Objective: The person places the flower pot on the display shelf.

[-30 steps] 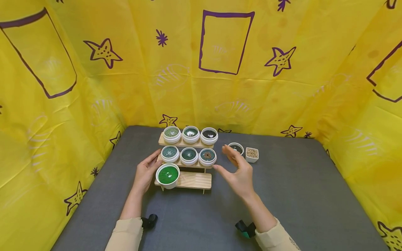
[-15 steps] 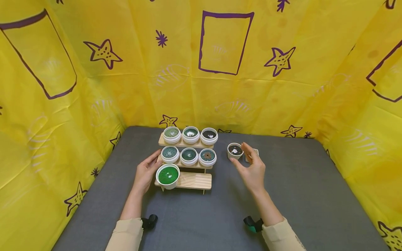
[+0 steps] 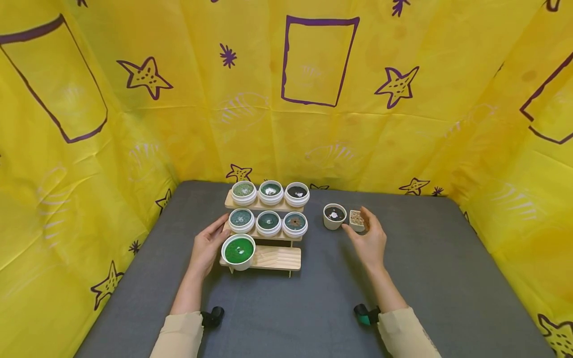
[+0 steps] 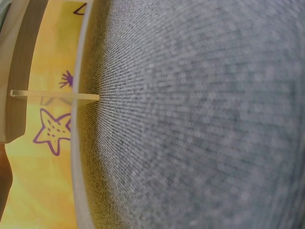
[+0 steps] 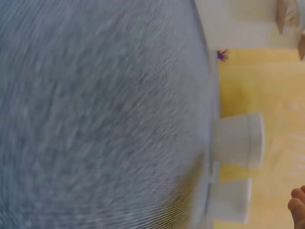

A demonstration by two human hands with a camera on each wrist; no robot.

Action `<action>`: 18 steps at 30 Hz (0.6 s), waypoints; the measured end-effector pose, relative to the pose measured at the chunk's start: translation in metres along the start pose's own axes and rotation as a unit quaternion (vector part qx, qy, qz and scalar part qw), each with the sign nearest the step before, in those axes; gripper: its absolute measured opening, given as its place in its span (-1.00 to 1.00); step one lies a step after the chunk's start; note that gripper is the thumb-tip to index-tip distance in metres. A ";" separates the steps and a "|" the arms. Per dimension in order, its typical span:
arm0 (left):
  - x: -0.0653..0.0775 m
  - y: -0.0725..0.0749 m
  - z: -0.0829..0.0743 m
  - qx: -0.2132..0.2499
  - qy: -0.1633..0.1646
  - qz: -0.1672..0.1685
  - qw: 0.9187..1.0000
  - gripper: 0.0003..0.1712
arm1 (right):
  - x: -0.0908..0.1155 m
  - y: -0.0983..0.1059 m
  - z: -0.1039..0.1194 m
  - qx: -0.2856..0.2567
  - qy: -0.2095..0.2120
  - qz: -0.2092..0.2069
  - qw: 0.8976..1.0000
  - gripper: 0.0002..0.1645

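Observation:
My left hand (image 3: pixel 206 251) grips the left end of a three-tier wooden stand (image 3: pixel 279 258) in the head view. White cups with green to dark contents fill its upper two tiers. A larger cup of bright green (image 3: pixel 238 250) sits at the left of the bottom tier. To the right, my right hand (image 3: pixel 370 244) is beside a small square dish of pale grains (image 3: pixel 356 220), thumb and fingers apart around its near right side. Left of the dish stands a cup with dark contents (image 3: pixel 334 215). In the right wrist view, a fingertip (image 5: pixel 298 206) shows above the dish (image 5: pixel 229 201).
Grey cloth (image 3: pixel 286 318) covers the table, and yellow patterned fabric (image 3: pixel 250 134) closes in the back and sides. The left wrist view shows a thin wooden strut (image 4: pixel 55 95) of the stand over the cloth.
My right hand has moved right, from beside the stand past the dark cup to the square dish. My left hand keeps its place on the stand.

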State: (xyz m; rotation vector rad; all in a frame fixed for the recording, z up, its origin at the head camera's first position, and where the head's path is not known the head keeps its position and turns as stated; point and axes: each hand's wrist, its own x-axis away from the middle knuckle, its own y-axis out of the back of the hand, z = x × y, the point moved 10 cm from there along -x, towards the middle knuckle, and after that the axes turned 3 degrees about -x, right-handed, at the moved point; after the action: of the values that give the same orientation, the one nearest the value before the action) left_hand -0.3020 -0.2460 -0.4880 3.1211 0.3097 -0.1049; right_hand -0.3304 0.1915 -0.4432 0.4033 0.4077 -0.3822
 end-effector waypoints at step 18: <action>-0.001 0.001 0.001 -0.006 0.003 0.001 1.000 -0.37 | -0.015 -0.004 -0.057 0.043 -0.098 0.005 0.994 -0.10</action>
State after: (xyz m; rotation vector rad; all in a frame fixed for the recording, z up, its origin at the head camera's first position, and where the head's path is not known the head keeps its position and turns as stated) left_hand -0.3025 -0.2467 -0.4886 3.1097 0.3061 -0.0922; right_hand -0.3620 0.2179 -0.4860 0.4482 0.1985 -0.4260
